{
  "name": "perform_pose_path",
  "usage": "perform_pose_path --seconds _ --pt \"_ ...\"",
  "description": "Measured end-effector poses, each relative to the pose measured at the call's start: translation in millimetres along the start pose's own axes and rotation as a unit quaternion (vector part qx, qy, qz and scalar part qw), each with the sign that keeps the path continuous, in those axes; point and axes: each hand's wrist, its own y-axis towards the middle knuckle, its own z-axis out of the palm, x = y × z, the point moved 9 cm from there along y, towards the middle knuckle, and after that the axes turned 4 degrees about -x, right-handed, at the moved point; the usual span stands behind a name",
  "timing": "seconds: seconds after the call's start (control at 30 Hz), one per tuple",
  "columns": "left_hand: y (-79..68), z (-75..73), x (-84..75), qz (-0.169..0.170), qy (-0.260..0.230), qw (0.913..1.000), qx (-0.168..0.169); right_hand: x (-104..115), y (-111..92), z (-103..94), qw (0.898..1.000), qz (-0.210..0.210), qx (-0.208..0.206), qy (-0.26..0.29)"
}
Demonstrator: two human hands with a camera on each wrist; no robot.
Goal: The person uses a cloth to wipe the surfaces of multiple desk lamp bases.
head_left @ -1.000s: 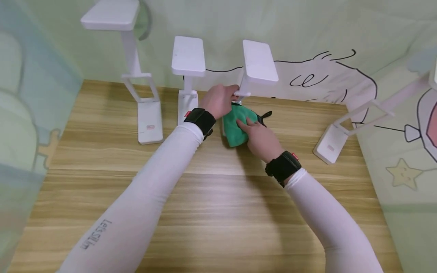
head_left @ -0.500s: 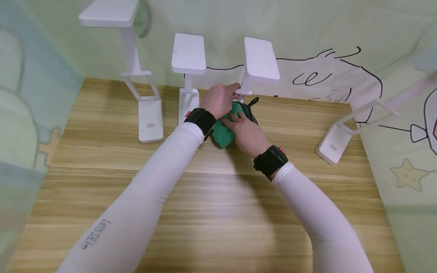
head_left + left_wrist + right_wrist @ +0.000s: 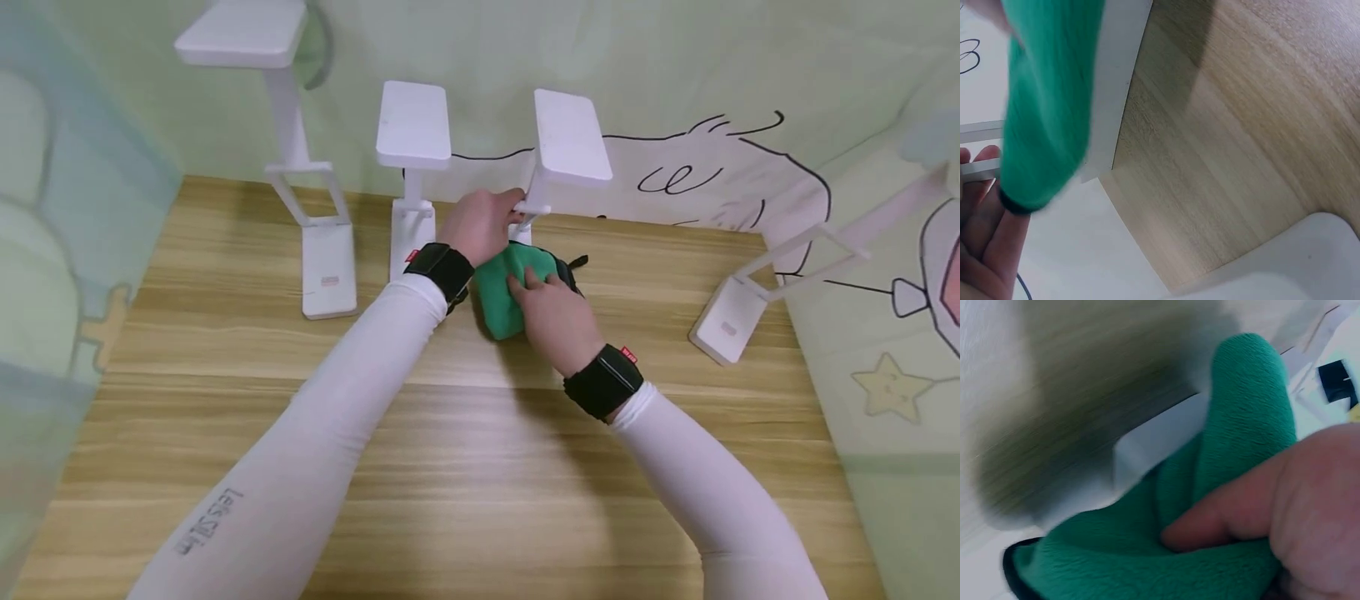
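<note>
Wall and counter, head view: a pale green printed wall [image 3: 465, 42] spans the top; a wood-grain counter [image 3: 465, 500] fills the middle and bottom.
Other white lamps: left lamp [image 3: 328, 271] at upper left, second lamp [image 3: 412, 125] at top centre, far-right lamp [image 3: 727, 321] at the right edge.
Left hand [image 3: 476, 225]: centre, fingers curled on the hinge of the third lamp [image 3: 573, 137].
Right hand [image 3: 562, 325]: right of centre, fingers bent into the green cloth [image 3: 497, 296], gripping it.
Green cloth: centre, over the third lamp's base, dark edging at its right.
Left wrist view: fingertips round a white bar at lower left, blurred cloth hanging at upper left.
Right wrist view: one digit sinks into the folded cloth at lower centre.
</note>
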Motion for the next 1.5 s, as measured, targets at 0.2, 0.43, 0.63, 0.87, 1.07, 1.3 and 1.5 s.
perform_pose_path --seconds 0.2,0.43,0.63,0.87,1.07,1.3,1.5 --pt "-3.8 -0.2 0.7 0.005 -0.006 1.0 -0.002 17 -7 -1.3 0.999 -0.027 0.01 -0.019" --pt "-2.9 0.5 1.5 0.0 -0.003 1.0 0.008 24 3 2.7 0.997 -0.069 -0.016 -0.007" --pt "-2.0 -0.2 0.6 -0.004 -0.006 0.9999 0.013 15 19 7.0 0.997 -0.065 -0.034 0.016" --pt "-2.6 -0.2 1.1 -0.012 -0.004 0.9998 0.014 0 32 9.7 0.999 -0.025 -0.037 0.018" --pt "0.7 -3.4 3.0 -0.003 0.002 1.0 0.002 -2 22 -0.1 0.999 0.009 -0.03 -0.035" --pt "-1.3 -8.9 15.8 -0.031 0.005 0.9995 0.004 8 4 -1.3 0.997 0.005 0.008 -0.076" --pt "-3.8 -9.4 19.6 -0.04 0.008 0.9992 -0.001 29 -3 1.1 0.995 -0.028 -0.026 -0.088"
